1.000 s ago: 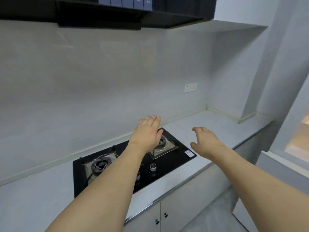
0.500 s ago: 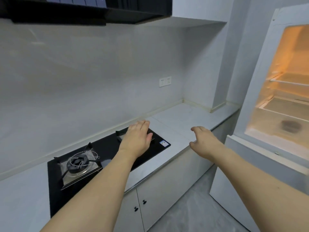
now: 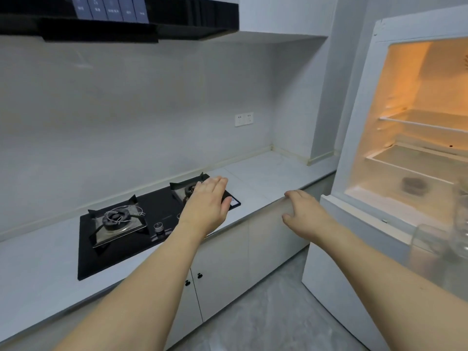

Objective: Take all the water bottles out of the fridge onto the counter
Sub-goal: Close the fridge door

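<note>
- Both sets of fingers are loosely spread and hold nothing: the left hand hovers over the right end of the black hob, and the right hand hangs in front of the surface edge at mid-frame.
- The water bottles appear as clear, blurred shapes at the lower right edge of the frame, by the open fridge; how many there are I cannot tell.
- Likely slip: a reach made with the bottles half out of view could knock one over or off onto the floor.
- Clear plastic may be wet or cold (a guess), so a loose grip could let it slide.
- A bottle set down at centre frame could land on the hob's burner and tip; the bare stretch near the corner looks safer.
</note>
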The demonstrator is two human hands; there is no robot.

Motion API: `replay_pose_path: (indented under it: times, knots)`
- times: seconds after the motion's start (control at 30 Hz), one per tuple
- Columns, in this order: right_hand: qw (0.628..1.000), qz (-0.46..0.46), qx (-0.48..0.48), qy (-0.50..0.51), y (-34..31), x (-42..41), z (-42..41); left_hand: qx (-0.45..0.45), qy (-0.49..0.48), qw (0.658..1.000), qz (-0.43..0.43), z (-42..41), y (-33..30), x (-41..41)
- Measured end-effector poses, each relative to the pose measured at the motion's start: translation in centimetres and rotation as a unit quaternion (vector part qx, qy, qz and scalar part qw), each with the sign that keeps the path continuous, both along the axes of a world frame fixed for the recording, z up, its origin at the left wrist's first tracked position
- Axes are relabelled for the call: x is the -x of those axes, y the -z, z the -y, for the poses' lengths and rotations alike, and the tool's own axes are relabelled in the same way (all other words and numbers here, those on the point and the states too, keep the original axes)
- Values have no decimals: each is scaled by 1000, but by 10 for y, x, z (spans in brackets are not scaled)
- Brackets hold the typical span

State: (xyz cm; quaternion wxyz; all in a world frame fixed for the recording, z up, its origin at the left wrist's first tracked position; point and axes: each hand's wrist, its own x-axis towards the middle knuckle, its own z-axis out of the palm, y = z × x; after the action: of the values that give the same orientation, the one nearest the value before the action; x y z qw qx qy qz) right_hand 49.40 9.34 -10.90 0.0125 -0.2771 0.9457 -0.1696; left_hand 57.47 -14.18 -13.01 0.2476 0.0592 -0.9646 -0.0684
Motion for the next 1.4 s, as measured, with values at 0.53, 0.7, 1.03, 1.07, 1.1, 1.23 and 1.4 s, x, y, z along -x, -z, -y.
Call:
replay_pose_path:
  times: [0.53,0.7,1.03,1.07,1.1,1.23,1.4]
  knots:
    - [996,-27,81,-2,-11,-48,-125,14,30,999,-42,-127,-25,-45]
    - [992,-53,101,-55,-18,-72,-170,3,17,997,-81,-184,-28,-70]
    - [907,-260,294,-151,-74,-113,-258,31,35,988,-149,-255,-66,-110]
    - [893,-293,303,-156,-81,-114,-264,34,44,986,-156,-262,-73,-109]
    - [876,-331,312,-160,-87,-116,-268,40,55,984,-166,-271,-80,-108]
    - [784,-462,369,-190,-108,-124,-294,52,81,972,-215,-310,-101,-111]
    - [721,-519,423,-179,-127,-106,-352,101,107,950,-276,-373,-129,-122]
